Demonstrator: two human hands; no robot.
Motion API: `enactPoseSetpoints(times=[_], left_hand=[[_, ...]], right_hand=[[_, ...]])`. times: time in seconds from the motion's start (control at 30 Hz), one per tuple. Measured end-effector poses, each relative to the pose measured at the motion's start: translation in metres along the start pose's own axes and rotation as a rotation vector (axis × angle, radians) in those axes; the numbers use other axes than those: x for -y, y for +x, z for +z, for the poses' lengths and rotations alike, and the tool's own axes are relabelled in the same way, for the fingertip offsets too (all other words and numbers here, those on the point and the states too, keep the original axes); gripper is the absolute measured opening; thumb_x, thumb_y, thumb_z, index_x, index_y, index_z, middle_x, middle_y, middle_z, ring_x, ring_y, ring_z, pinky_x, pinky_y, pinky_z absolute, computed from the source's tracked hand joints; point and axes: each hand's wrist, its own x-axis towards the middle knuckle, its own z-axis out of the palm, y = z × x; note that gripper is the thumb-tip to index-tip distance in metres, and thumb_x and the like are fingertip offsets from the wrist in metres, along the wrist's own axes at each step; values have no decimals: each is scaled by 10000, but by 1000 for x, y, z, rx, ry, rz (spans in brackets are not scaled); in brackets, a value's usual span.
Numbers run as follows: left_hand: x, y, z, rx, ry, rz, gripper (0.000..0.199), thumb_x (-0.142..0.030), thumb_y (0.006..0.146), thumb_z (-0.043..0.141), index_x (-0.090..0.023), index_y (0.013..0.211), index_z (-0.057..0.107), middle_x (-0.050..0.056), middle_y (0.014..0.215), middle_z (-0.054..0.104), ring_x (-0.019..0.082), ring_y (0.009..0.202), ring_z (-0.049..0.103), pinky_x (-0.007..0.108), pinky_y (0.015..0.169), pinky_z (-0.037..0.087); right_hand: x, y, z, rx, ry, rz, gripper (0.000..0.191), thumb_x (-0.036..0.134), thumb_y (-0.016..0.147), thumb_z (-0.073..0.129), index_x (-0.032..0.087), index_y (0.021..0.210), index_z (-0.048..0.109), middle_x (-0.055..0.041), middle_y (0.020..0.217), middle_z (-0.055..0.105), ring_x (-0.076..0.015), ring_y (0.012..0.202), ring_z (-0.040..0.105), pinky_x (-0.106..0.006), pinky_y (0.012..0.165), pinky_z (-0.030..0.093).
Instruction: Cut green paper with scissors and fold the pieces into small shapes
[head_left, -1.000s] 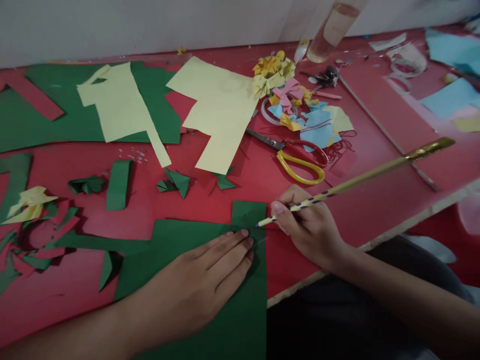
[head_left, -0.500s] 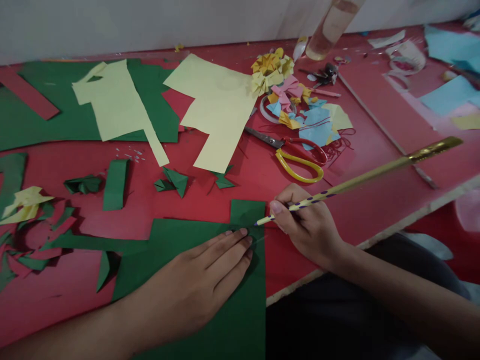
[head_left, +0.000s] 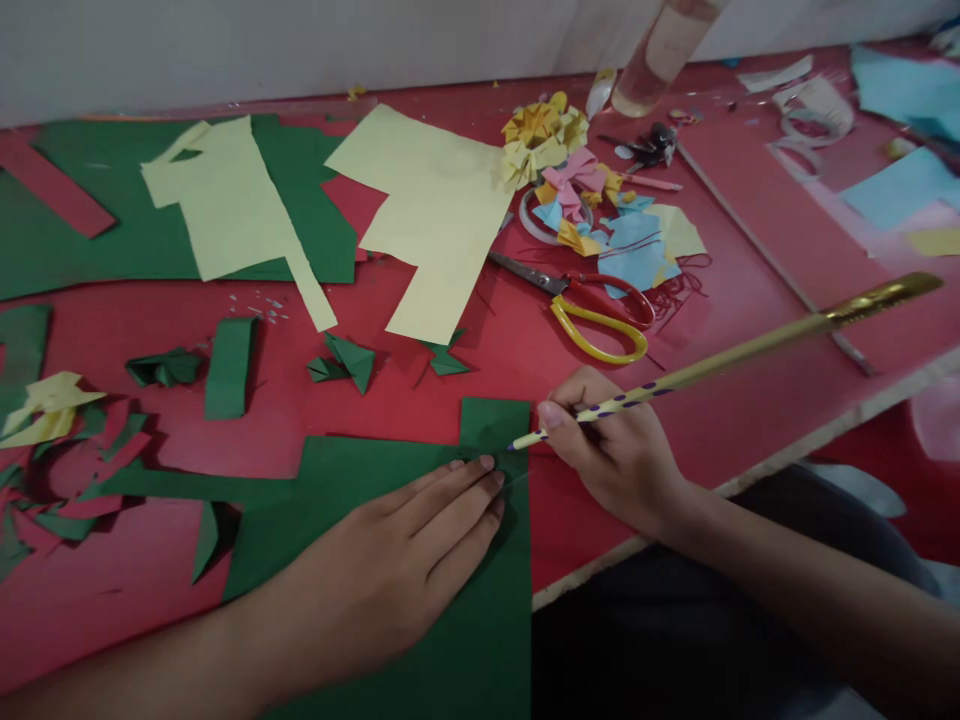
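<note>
My left hand lies flat on a large sheet of green paper, its fingers stretched out towards a small green piece at the sheet's top right corner. In my right hand is a pencil, yellowish with purple dots near the point and gold at the far end. Its tip is at the green paper, just right of my left fingertips. Whether the tip touches the paper I cannot tell. Scissors with red and yellow handles lie beyond my right hand.
Cut pale yellow sheets and a green sheet lie at the back of the red table. Folded green pieces and a ring of red and green strips are at the left. A bottle stands by the wall.
The pencil's gold end has swung slightly to the right, while its tip stays almost in place. My left hand has not visibly moved.
</note>
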Motion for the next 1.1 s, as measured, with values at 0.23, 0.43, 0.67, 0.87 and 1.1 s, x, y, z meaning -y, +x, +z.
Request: enactPoseSetpoints(times=[0.23, 0.43, 0.67, 0.87, 1.1], left_hand=[[0, 0, -1, -1, 5, -5, 401, -81, 971, 423, -35, 1340, 575, 139, 1418, 619, 300, 1360, 536, 398, 1117, 497], [0, 0, 0, -9, 3, 8, 386, -83, 974, 441, -24, 1328, 584, 154, 1405, 622, 315, 1348, 541, 419, 1113, 500], [0, 0, 2, -4, 3, 20, 398, -88, 971, 447, -12, 1341, 575, 159, 1413, 616, 316, 1362, 529, 422, 1137, 482], [0, 0, 0, -5, 8, 7, 403, -79, 973, 424, -11, 1344, 567, 178, 1430, 599, 315, 1359, 537, 415, 1118, 498], [1, 0, -1, -6, -6, 10, 417, -86, 970, 425, -8, 1360, 551, 180, 1442, 590, 311, 1380, 518, 412, 1139, 476]], right_hand=[[2, -3, -2, 53, 204, 55, 206, 250, 1031, 487, 232, 838, 556, 39, 616, 558, -112, 496, 508, -238, 471, 405], [7, -2, -3, 175, 457, 180, 163, 320, 1007, 561, 202, 915, 625, 0, 711, 660, -107, 501, 556, -225, 432, 443], [6, -4, 2, 121, 219, 83, 83, 207, 901, 658, 211, 869, 582, 8, 709, 663, -124, 574, 610, -225, 506, 465], [3, -5, 2, 79, 111, 76, 194, 245, 941, 613, 227, 782, 503, 47, 597, 563, -100, 484, 501, -214, 445, 377], [4, -3, 4, 122, 117, 61, 220, 218, 957, 566, 236, 772, 450, 69, 594, 461, -90, 471, 409, -210, 436, 334]])
